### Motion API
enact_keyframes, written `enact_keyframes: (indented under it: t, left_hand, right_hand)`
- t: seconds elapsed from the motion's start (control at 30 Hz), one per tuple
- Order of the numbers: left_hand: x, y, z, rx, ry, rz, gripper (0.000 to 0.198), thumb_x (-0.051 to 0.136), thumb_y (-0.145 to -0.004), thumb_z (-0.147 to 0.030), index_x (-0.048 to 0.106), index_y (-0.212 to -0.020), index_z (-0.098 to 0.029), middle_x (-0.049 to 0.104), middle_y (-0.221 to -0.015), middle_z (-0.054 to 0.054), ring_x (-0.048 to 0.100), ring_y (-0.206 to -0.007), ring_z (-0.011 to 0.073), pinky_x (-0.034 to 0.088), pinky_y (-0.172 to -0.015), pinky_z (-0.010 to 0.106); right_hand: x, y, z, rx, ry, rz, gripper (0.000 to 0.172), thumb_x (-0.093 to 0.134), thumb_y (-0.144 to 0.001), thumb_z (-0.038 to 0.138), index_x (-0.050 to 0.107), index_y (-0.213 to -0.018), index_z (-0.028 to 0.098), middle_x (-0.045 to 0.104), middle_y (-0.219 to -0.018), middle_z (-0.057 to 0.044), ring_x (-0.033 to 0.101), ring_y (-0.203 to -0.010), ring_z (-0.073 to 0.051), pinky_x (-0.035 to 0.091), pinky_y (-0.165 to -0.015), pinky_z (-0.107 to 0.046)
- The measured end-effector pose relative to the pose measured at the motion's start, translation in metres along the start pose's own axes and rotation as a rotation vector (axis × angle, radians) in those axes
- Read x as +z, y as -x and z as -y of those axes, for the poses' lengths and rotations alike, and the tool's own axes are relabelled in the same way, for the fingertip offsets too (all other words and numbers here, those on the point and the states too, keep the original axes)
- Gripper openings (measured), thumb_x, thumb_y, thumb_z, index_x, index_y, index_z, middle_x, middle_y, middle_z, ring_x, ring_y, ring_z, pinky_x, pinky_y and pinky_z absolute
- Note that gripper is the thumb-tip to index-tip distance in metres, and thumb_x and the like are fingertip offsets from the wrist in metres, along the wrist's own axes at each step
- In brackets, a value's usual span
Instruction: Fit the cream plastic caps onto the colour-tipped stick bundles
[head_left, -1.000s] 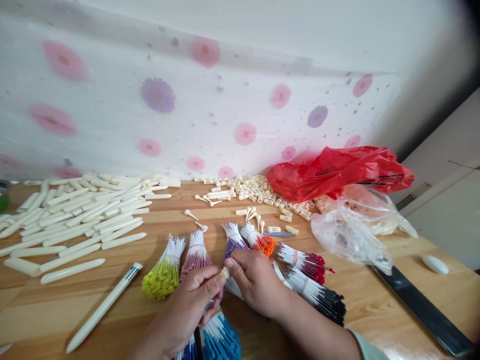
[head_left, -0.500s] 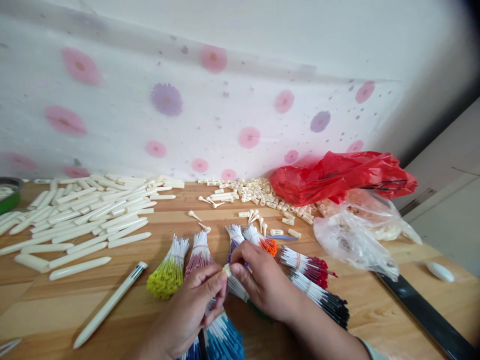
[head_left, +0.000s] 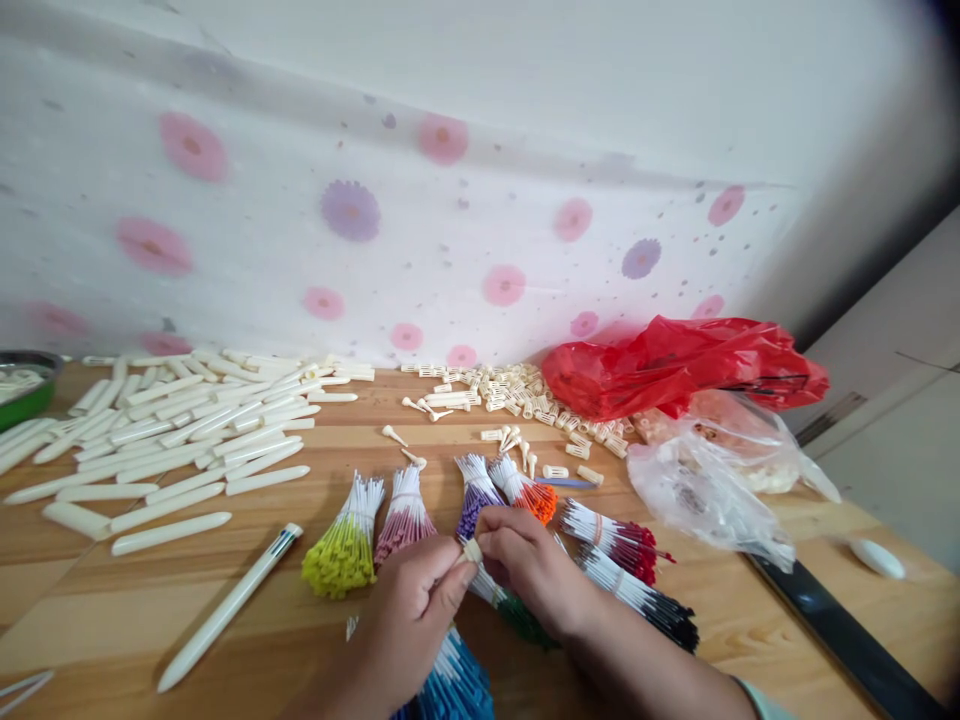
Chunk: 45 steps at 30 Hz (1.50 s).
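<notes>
Left hand (head_left: 412, 610), lower centre of the frame: narrow pinch, thumb and forefinger holding a small cream piece (head_left: 471, 552). Right hand (head_left: 532, 570), just right of it: fingers curled, tips at the same piece; we cannot tell whether they grip it or only touch it. Partly under the right hand we list a green-tipped bundle (head_left: 517, 612) of white sticks; partly under the left, at bottom centre, a blue-tipped bundle (head_left: 456, 680). Around the hands we count six more: yellow-tipped bundle (head_left: 341, 545) and pink-tipped bundle (head_left: 405, 512) left of centre; purple-tipped bundle (head_left: 476, 493) and orange-tipped bundle (head_left: 527, 488) above the hands; dark-red-tipped bundle (head_left: 609, 536) and black-tipped bundle (head_left: 641, 597) to the right. Lower left: one cream pen (head_left: 229, 610), set aslant on the wooden table (head_left: 90, 630). Middle left: a pile of cream barrels (head_left: 187, 425), beside a green bowl (head_left: 26, 405) at the frame's edge. Centre, beyond the bundles: a scatter of slotted cream pieces (head_left: 510, 385). Middle right: a red plastic bag (head_left: 682, 365), with a clear plastic bag (head_left: 705, 490) just below. Lower right: a black bar (head_left: 847, 630) and a white oval object (head_left: 876, 558).
</notes>
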<state>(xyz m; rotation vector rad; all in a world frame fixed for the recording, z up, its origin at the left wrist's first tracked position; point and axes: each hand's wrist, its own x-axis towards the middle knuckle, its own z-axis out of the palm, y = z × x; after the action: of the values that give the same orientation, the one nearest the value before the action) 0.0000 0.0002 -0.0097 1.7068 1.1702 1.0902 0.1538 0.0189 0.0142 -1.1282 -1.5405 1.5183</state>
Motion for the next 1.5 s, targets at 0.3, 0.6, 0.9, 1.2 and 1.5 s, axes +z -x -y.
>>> enact_keyframes:
  t: [0.3, 0.6, 0.9, 1.2, 1.5]
  left_hand:
    - [-0.005, -0.007, 0.007, -0.147, 0.07, -0.105, 0.035, 0.056, -0.079, -0.04, 0.047, -0.053, -0.019, 0.041, -0.051, -0.003, 0.037, -0.048, 0.0106, 0.025, -0.047, 0.022]
    - [-0.009, -0.015, 0.005, -0.533, 0.951, -0.158, 0.036, 0.058, -0.077, -0.049, 0.049, -0.065, -0.016, 0.048, -0.052, -0.005, 0.03, -0.035, 0.0016, 0.012, -0.034, 0.013]
    - [-0.012, -0.016, 0.009, -0.602, 1.161, -0.141, 0.036, 0.051, -0.081, -0.048, 0.056, -0.068, -0.014, 0.051, -0.053, -0.001, 0.031, -0.032, 0.002, 0.011, -0.032, 0.014]
    - [-0.009, -0.018, 0.008, -0.579, 1.076, -0.169, 0.038, 0.051, -0.081, -0.049, 0.055, -0.066, -0.014, 0.051, -0.052, -0.002, 0.032, -0.03, 0.0018, 0.01, -0.031, 0.014]
    - [-0.012, -0.017, 0.012, -0.569, 1.03, -0.138, 0.04, 0.054, -0.079, -0.053, 0.054, -0.069, -0.014, 0.051, -0.052, -0.003, 0.032, -0.032, 0.0006, 0.009, -0.032, 0.013]
  right_hand:
    - [-0.024, -0.035, 0.022, -0.049, 0.323, 0.155, 0.019, 0.044, -0.079, 0.019, 0.042, -0.06, 0.018, 0.042, -0.05, 0.005, 0.039, -0.046, -0.008, 0.031, -0.044, -0.019]
    - [-0.105, -0.108, -0.005, 0.062, 1.123, -0.093, 0.019, 0.049, -0.09, 0.026, 0.059, -0.082, 0.012, 0.06, -0.078, -0.002, 0.057, -0.071, -0.012, 0.048, -0.067, -0.029]
    - [-0.077, -0.188, 0.002, -0.005, 1.411, -0.013, 0.028, 0.051, -0.091, 0.03, 0.055, -0.114, 0.016, 0.055, -0.117, -0.008, 0.057, -0.099, -0.02, 0.049, -0.084, -0.04]
    - [-0.058, -0.222, -0.005, 0.069, 1.471, -0.01, 0.03, 0.053, -0.09, 0.03, 0.053, -0.115, 0.015, 0.056, -0.115, -0.008, 0.058, -0.097, -0.019, 0.05, -0.081, -0.039]
    - [-0.032, -0.122, 0.036, -0.287, 1.039, 0.143, 0.02, 0.064, -0.081, 0.025, 0.065, -0.099, 0.016, 0.068, -0.091, -0.002, 0.063, -0.079, -0.011, 0.049, -0.069, -0.02]
